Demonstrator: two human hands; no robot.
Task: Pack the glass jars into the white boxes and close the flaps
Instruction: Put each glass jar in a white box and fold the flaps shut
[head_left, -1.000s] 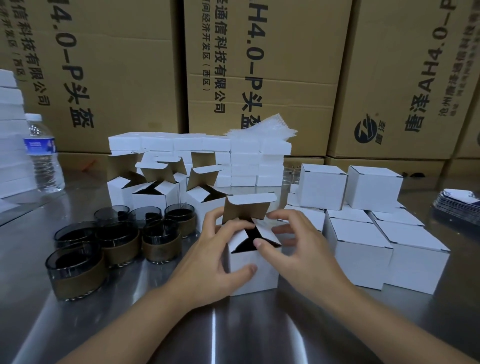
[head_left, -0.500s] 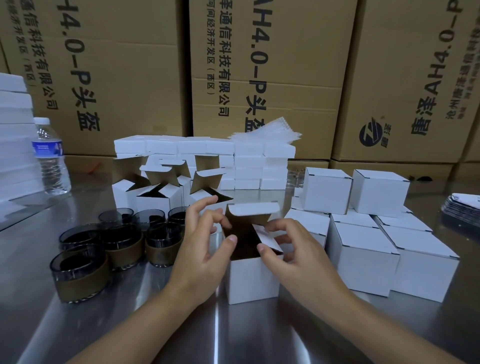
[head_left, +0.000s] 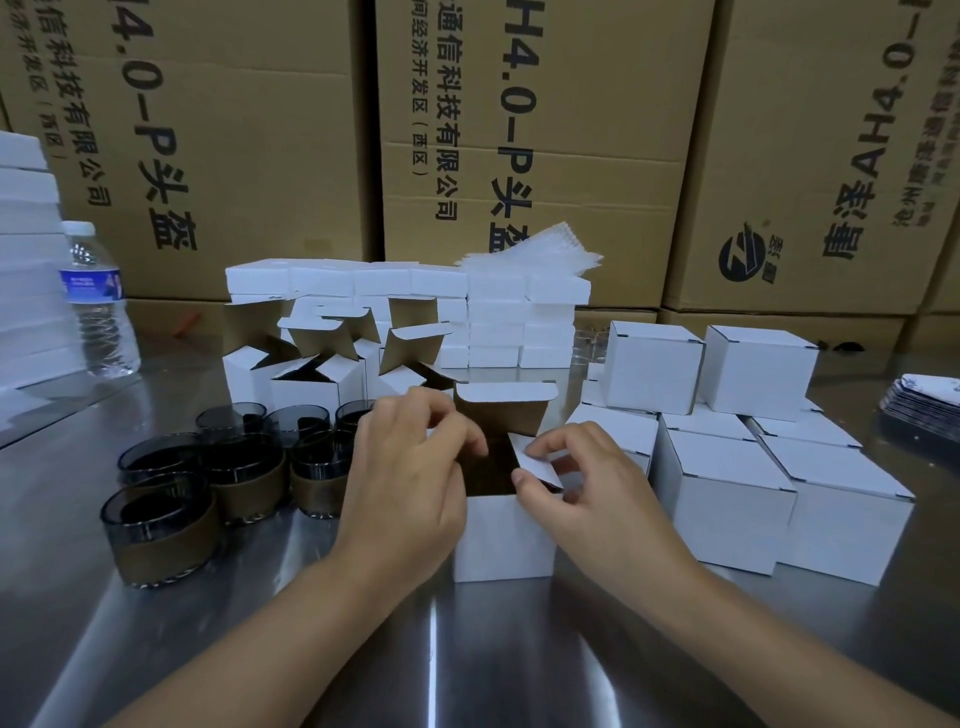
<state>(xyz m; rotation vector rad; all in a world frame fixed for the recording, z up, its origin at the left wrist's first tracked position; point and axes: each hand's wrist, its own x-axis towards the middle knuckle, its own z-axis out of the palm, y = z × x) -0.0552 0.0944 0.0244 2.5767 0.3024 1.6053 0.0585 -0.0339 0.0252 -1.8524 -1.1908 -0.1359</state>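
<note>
L hand (head_left: 410, 483) & R hand (head_left: 587, 488) have pulled box (head_left: 501, 540) side flaps (head_left: 537, 462) back open.

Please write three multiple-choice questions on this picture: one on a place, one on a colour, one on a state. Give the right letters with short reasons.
1. Where does the water bottle stand?
A. at the far left of the table
B. on a chair
C. on the floor

2. What colour is the band round each glass jar?
A. red
B. brown
C. green

3. The box between the left hand and the right hand is
A. taped shut
B. crushed flat
C. open

Answers: 1 A, it stands near the table's left edge; 2 B, the bands look brown; 3 C, its lid flap stands upright.
</note>
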